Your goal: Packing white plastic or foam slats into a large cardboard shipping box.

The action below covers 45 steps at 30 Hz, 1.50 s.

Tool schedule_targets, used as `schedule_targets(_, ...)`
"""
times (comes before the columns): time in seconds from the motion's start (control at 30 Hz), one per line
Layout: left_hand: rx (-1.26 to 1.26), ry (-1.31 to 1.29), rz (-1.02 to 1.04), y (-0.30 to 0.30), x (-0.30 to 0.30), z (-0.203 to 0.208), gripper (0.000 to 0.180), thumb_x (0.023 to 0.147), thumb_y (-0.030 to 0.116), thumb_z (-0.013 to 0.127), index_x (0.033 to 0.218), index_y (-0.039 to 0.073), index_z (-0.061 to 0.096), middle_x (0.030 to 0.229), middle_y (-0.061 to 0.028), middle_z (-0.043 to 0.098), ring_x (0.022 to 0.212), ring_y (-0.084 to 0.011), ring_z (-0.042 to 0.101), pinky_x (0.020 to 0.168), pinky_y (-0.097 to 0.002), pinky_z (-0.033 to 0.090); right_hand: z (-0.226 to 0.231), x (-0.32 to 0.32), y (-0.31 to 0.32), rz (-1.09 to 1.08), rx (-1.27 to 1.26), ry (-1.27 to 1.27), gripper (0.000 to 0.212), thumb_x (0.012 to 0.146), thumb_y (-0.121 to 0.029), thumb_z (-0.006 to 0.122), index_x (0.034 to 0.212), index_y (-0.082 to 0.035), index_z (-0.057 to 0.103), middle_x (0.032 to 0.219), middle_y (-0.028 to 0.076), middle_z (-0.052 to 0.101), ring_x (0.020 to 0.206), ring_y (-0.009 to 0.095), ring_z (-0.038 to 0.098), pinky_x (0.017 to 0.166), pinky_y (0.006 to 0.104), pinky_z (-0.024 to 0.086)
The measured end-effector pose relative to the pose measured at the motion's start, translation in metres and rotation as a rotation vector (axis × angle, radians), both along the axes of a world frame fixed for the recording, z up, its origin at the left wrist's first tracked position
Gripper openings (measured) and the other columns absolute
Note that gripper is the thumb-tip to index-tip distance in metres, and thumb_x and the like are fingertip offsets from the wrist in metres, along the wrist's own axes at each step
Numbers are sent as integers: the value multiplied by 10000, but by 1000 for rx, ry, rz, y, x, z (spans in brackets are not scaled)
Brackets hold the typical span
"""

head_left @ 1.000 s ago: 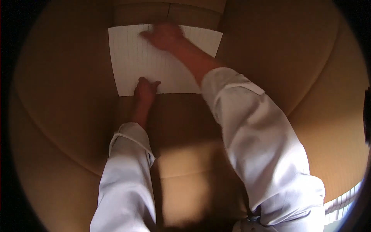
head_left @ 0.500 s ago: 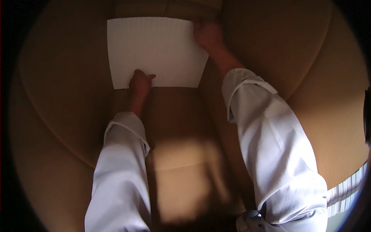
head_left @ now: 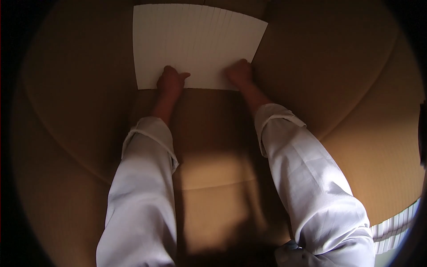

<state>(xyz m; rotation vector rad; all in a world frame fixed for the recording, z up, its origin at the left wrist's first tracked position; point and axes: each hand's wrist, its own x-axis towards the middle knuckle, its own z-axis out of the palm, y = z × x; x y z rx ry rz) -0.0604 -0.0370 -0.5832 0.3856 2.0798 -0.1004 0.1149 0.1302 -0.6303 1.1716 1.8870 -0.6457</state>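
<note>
A white panel (head_left: 200, 40) with fine parallel lines lies at the far end, inside a large brown cardboard box. I cannot tell whether it is one sheet or several strips side by side. My left hand (head_left: 171, 81) rests on its near edge, left of the middle, with the thumb stretched to the right, apart from the fingers. Near the panel's right corner is my right hand (head_left: 240, 73), fingers curled in and slightly blurred. Whatever lies under those fingers is hidden.
Tall cardboard walls (head_left: 75, 89) rise on both sides of my arms. Light falls on the near cardboard (head_left: 215, 204), with dark shadows around it. A white ribbed thing (head_left: 396, 229) shows outside the box at the lower right.
My right hand has come nearer, from the panel's far right corner to its near right part. In the picture, the panel sits higher and slightly to the right. My left hand stays on its near edge.
</note>
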Motion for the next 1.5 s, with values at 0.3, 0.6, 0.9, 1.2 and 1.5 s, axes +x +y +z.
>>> schedule_targets(0.3, 29, -33, -8, -2, -10, 6, 543, 834, 441, 727, 1038, -39, 580, 1064, -257, 653, 1020, -410, 640, 863, -486, 516, 13, 21, 13, -59, -40, 101, 386, 816, -229, 637, 1052, 77, 640, 1129, 251, 646, 1032, 380, 636, 921, 431, 519)
schedule_targets(0.6, 119, -17, -57, -37, -32, 51, 465, 860, 382, 696, 985, -58, 609, 1023, -290, 651, 1007, -445, 628, 866, -501, 510, 127, -23, -14, 488, -107, 87, 266, 898, -175, 511, 917, -13, 723, 1001, 192, 680, 959, 323, 668, 807, 438, 556)
schedule_targets(0.9, 292, -75, -164, 29, -22, 163, 455, 869, 364, 664, 1008, -67, 622, 1057, -297, 644, 1017, -445, 623, 878, -494, 510, 205, -49, 14, 46, 149, 235, 214, 862, -132, 533, 883, -54, 731, 975, 169, 698, 897, 332, 687, 781, 434, 566)
schedule_targets(1.2, 386, -147, -10, 16, -40, 271, 379, 852, 352, 678, 936, -17, 686, 926, -233, 687, 889, -388, 669, 780, -447, 519, 434, -67, 1, -691, 129, 721, 351, 912, -332, 606, 881, 9, 680, 802, 192, 690, 822, 343, 691, 752, 413, 529)
schedule_targets(1.5, 780, -91, 441, 35, -51, 420, 182, 931, 173, 662, 908, -6, 635, 778, -13, 628, 714, -88, 567, 656, -249, 478, 550, -22, -33, -775, -175, 840, 254, 898, -241, 603, 901, 10, 638, 784, 168, 680, 755, 306, 678, 697, 396, 526)
